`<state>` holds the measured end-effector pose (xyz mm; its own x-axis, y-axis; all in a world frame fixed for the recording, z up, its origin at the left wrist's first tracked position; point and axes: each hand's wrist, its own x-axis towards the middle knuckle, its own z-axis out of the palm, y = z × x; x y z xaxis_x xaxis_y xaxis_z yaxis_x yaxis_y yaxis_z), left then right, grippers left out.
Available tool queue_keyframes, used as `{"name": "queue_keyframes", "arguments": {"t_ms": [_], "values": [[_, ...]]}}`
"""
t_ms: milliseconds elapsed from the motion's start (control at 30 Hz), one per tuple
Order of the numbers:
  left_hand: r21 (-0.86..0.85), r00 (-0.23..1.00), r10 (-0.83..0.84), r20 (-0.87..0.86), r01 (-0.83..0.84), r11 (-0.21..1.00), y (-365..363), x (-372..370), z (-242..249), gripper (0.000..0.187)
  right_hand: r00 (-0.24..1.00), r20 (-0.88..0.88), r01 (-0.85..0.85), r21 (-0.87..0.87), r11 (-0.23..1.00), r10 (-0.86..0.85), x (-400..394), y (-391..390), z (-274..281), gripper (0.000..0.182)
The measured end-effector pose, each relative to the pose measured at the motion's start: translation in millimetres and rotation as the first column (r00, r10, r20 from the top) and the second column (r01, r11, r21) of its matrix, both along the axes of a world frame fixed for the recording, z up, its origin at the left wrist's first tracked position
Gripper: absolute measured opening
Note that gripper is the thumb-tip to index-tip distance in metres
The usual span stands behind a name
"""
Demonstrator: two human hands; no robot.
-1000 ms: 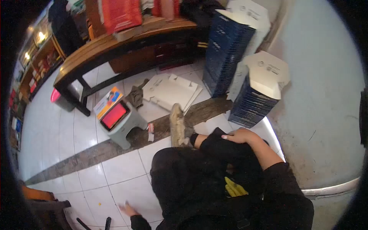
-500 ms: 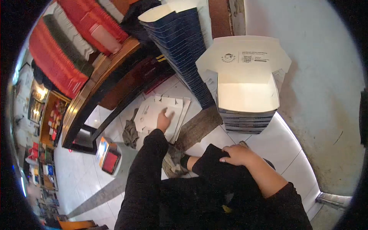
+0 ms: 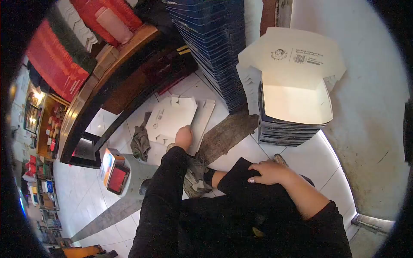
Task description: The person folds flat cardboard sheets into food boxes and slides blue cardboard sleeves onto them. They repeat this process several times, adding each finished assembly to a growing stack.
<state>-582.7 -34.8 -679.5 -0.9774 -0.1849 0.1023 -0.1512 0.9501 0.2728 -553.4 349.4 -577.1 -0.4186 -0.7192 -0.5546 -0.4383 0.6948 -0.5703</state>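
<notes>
My left hand reaches down to the floor and grips the near edge of a flat white cardboard box blank, the top one of a small pile on the tiles. My right hand rests closed on my black-trousered knee and holds nothing. A folded white box stands open on top of a stack of dark blue boxes just beyond my knee.
A taller stack of dark blue boxes stands behind the pile. A wooden bench runs along the left with red packs above it. A grey rag and a small stool lie on the floor. A pale wall is at right.
My left hand has gone from the floor by my side out to the flat blanks, then drawn back to their near edge. The view has tipped towards the box stacks. My right hand stays on my knee.
</notes>
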Motion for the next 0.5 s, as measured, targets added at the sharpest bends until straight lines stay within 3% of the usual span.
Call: {"name": "queue_keyframes", "arguments": {"t_ms": [100, 167, 233, 300, 367, 400, 433, 500], "values": [[0.159, 0.993, 0.112, -0.042, -0.104, 0.982, -1.4, -6.0, 27.0, 0.023, 1.000, -0.002, -0.005, 0.109, 0.994, 0.005, -1.3, -5.8, 13.4, 0.062], [0.166, 0.982, 0.107, -0.156, -0.081, 0.983, -8.1, -9.6, 31.8, 0.026, 1.000, -0.005, -0.004, 0.107, 0.994, 0.004, -3.4, -5.7, -4.9, 0.062], [0.431, 0.965, 0.260, -0.025, -0.224, 0.874, -7.3, -10.1, 48.1, 0.030, 1.000, -0.005, 0.002, 0.097, 0.995, -0.001, -3.4, -5.3, -10.7, 0.061], [0.498, 0.964, 0.264, 0.017, -0.237, 0.834, -18.5, -18.1, 35.1, 0.031, 1.000, -0.027, -0.003, 0.126, 0.992, 0.006, -4.1, -6.3, -9.4, 0.062], [0.806, 0.921, 0.387, -0.028, -0.208, 0.554, -13.4, -23.4, 26.9, 0.027, 1.000, -0.001, 0.000, 0.109, 0.994, 0.000, -7.8, -6.1, -12.1, 0.062], [0.885, 0.900, 0.431, 0.064, -0.251, 0.392, -9.7, -25.3, 29.3, 0.020, 1.000, 0.031, 0.003, 0.097, 0.995, -0.006, -8.6, -5.4, -12.6, 0.063], [0.885, 0.902, 0.427, 0.059, -0.245, 0.396, -7.5, -28.1, 33.4, 0.020, 1.000, 0.026, 0.007, 0.095, 0.995, -0.010, -9.8, -4.0, -11.3, 0.063], [0.985, 0.790, 0.612, 0.036, -0.130, 0.109, 3.8, -30.5, 51.8, 0.016, 0.999, 0.034, 0.010, 0.111, 0.994, -0.014, -11.9, -2.3, -2.1, 0.062]]}}
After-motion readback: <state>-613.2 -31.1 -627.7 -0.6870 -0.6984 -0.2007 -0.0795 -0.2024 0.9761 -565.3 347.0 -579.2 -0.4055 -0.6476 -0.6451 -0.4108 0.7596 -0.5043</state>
